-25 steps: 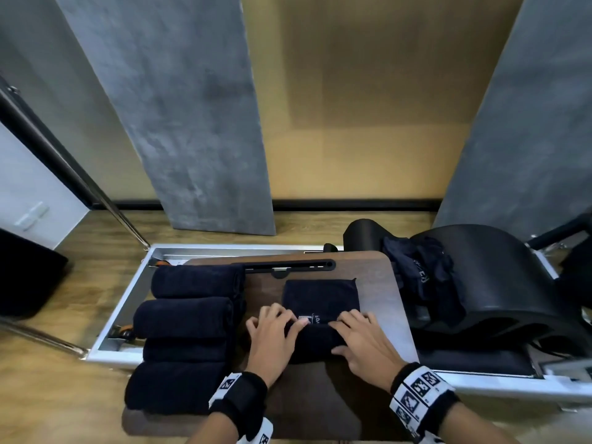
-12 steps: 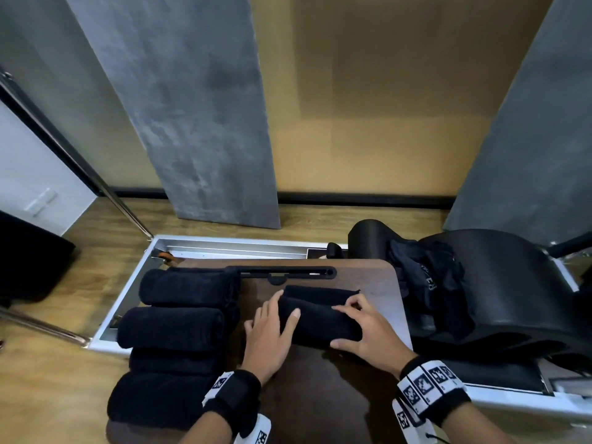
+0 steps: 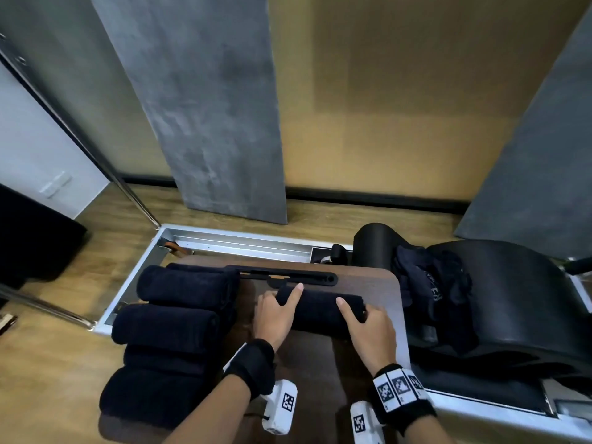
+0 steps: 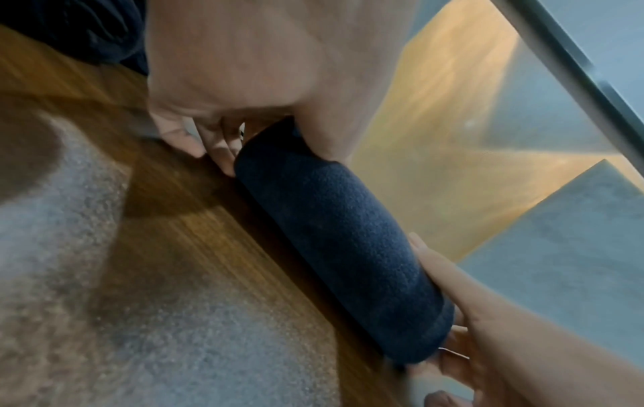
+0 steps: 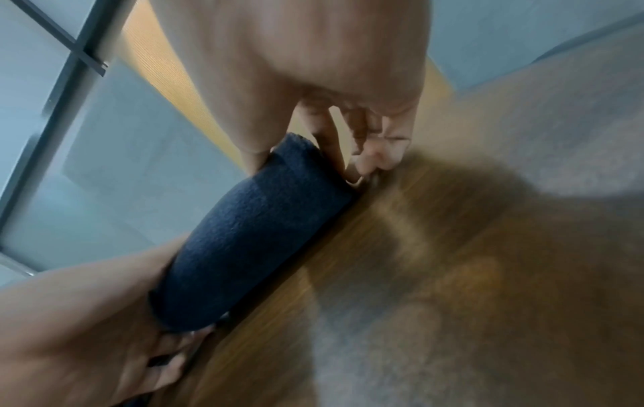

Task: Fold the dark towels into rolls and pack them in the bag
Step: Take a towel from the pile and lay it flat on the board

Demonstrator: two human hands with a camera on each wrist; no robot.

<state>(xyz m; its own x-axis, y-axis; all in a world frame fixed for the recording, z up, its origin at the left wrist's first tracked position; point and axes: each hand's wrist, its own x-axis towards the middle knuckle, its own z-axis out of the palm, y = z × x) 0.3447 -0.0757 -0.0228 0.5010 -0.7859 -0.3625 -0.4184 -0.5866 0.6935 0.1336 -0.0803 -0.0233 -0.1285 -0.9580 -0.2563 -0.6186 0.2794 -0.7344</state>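
- A dark towel roll (image 3: pixel 320 310) lies crosswise on the brown tabletop (image 3: pixel 368 277), just on the near side of the black slotted handle (image 3: pixel 288 278) at the tabletop's far edge.
- The left hand (image 3: pixel 275 318) grips the roll's left end: its forefinger lies over the top of the roll, and in the left wrist view its fingers (image 4: pixel 223 148) curl round the end of the roll (image 4: pixel 334 236) down to the wood.
- The right hand (image 3: pixel 371 331) grips the roll's right end, forefinger on top; in the right wrist view its fingers (image 5: pixel 327 143) wrap the end of the roll (image 5: pixel 251 242).
- Four finished dark rolls (image 3: pixel 166 328) lie stacked side by side along the tabletop's left edge, left of the held roll.
- A crumpled dark bag (image 3: pixel 432 290) rests on the black padded arc (image 3: pixel 512 299) to the right of the tabletop.
- A silver metal frame (image 3: pixel 230 243) lies on the wooden floor (image 3: pixel 48 363) beyond and beneath the tabletop.
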